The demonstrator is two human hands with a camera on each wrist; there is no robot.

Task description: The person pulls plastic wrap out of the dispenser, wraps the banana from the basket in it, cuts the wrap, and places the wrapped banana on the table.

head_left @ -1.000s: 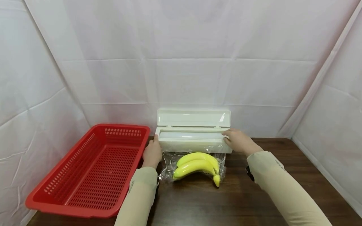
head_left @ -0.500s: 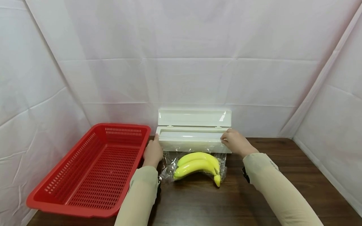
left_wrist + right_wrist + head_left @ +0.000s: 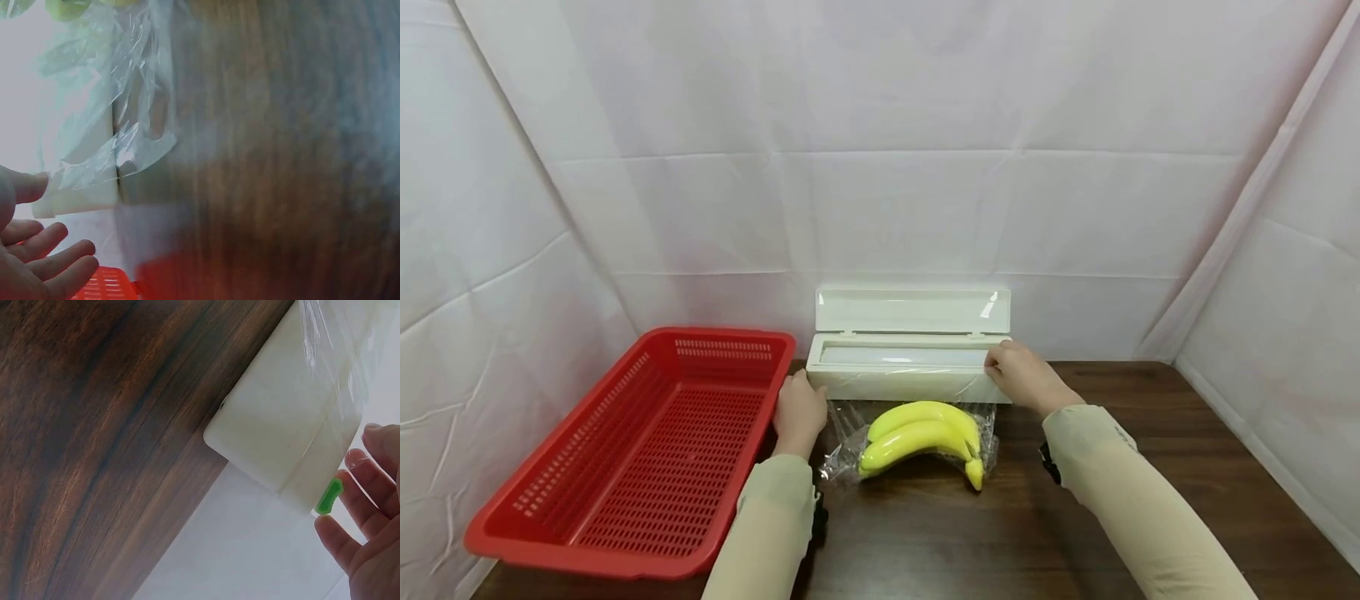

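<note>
A white cling film dispenser (image 3: 910,385) stands against the back curtain with its lid (image 3: 913,311) raised. Clear cling film (image 3: 848,427) runs from its front over a bunch of yellow bananas (image 3: 917,442) on the table. My left hand (image 3: 800,410) is just off the dispenser's left end. In the left wrist view its fingers (image 3: 59,265) are spread, and the thumb lies by the film's edge; contact cannot be told. My right hand (image 3: 1028,377) holds the dispenser's right end with bent fingers, beside a small green piece (image 3: 329,496).
A red plastic basket (image 3: 587,560) with slotted sides stands at the left, close to my left forearm. Dark wood tabletop (image 3: 940,542) extends in front of the bananas and to the right. White curtains (image 3: 887,167) enclose the back and both sides.
My left hand has let go of the dispenser's left end and drawn slightly down and left. The dispenser has shifted a little. My right hand stays at the right end.
</note>
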